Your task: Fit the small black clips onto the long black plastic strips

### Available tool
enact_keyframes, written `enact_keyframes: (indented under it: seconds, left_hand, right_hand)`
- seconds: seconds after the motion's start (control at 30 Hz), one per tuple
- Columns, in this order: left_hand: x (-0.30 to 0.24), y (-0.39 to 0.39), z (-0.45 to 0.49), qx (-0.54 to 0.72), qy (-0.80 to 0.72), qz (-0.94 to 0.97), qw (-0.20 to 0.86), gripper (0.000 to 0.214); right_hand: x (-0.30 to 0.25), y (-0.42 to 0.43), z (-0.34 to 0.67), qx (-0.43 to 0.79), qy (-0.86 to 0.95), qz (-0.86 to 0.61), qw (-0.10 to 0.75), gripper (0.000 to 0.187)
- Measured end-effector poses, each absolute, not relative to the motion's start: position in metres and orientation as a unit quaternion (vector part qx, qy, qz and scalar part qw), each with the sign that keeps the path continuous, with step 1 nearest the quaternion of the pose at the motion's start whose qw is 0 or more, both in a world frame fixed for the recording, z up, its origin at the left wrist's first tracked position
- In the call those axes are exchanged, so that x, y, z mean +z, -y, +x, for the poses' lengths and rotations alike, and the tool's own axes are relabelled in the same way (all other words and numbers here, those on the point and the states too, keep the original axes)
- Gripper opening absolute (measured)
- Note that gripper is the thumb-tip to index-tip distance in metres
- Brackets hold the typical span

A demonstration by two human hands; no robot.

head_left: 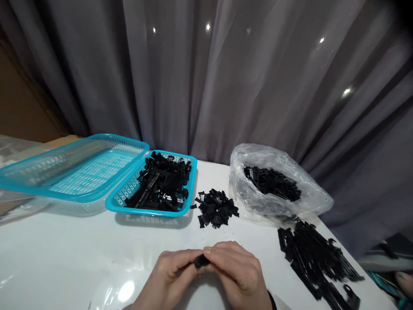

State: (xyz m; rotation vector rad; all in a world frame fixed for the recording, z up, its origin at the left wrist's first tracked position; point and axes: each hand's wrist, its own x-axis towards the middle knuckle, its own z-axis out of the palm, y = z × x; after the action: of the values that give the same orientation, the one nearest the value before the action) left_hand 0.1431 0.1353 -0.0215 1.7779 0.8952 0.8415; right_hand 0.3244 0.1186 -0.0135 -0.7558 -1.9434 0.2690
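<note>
My left hand [169,275] and my right hand [237,269] meet low over the white table [64,258], fingers pinched together on a small black plastic part [201,261] between them. Just beyond the hands lies a loose pile of small black pieces [215,208]. A heap of long black strips [314,258] lies to the right of my right hand. A small blue basket [190,189] behind my left hand holds several black parts.
A larger blue basket [74,168] lies at the back left, overlapping the small one. A clear plastic bag [277,183] with more black pieces stands at the back right. A grey curtain [226,73] hangs behind the table. The table's right edge runs close to the strips.
</note>
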Motion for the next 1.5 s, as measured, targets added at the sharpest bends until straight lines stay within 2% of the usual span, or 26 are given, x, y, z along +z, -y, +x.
enact_keyframes:
  seconds: [0.13, 0.23, 0.3, 0.37, 0.43, 0.57, 0.73, 0.87, 1.03, 1.17, 1.33, 1.5]
  left_hand:
    - [-0.023, -0.137, 0.140, 0.372, -0.336, 0.741, 0.446, 0.021]
    - [-0.019, -0.136, 0.142, 0.404, -0.379, 0.710, 0.434, 0.027]
    - [-0.015, -0.134, 0.146, 0.414, -0.426, 0.637, 0.492, 0.025]
    - [-0.010, -0.131, 0.151, 0.405, -0.436, 0.538, 0.598, 0.019]
    - [-0.005, -0.129, 0.156, 0.385, -0.421, 0.456, 0.684, 0.032]
    - [-0.001, -0.127, 0.159, 0.381, -0.402, 0.389, 0.736, 0.036]
    - [0.002, -0.124, 0.157, 0.418, -0.393, 0.420, 0.703, 0.029]
    - [0.000, -0.121, 0.153, 0.424, -0.399, 0.505, 0.637, 0.017]
    - [-0.007, -0.119, 0.148, 0.426, -0.400, 0.636, 0.504, 0.014]
    - [-0.010, -0.117, 0.147, 0.439, -0.394, 0.661, 0.463, 0.012]
    - [-0.010, -0.116, 0.146, 0.438, -0.395, 0.669, 0.452, 0.012]
    - [-0.001, -0.118, 0.146, 0.410, -0.389, 0.657, 0.500, 0.022]
  right_hand:
    - [-0.010, -0.115, 0.322, 0.089, 0.799, -0.329, 0.496, 0.041]
    - [-0.009, -0.114, 0.322, 0.059, 0.791, -0.332, 0.511, 0.047]
    - [-0.011, -0.114, 0.324, 0.034, 0.784, -0.342, 0.517, 0.053]
    - [-0.015, -0.114, 0.326, 0.026, 0.788, -0.352, 0.504, 0.059]
    - [-0.018, -0.114, 0.326, 0.030, 0.799, -0.352, 0.487, 0.064]
    - [-0.022, -0.113, 0.325, 0.099, 0.782, -0.352, 0.505, 0.064]
    - [-0.022, -0.114, 0.325, 0.287, 0.686, -0.414, 0.524, 0.037]
    - [-0.024, -0.114, 0.327, 0.357, 0.656, -0.413, 0.522, 0.021]
    - [-0.032, -0.114, 0.324, 0.394, 0.631, -0.365, 0.559, 0.017]
    - [-0.041, -0.112, 0.313, 0.393, 0.599, -0.348, 0.605, 0.014]
    - [-0.046, -0.106, 0.295, 0.440, 0.500, -0.328, 0.670, 0.006]
    - [-0.044, -0.105, 0.290, 0.415, 0.498, -0.358, 0.672, 0.009]
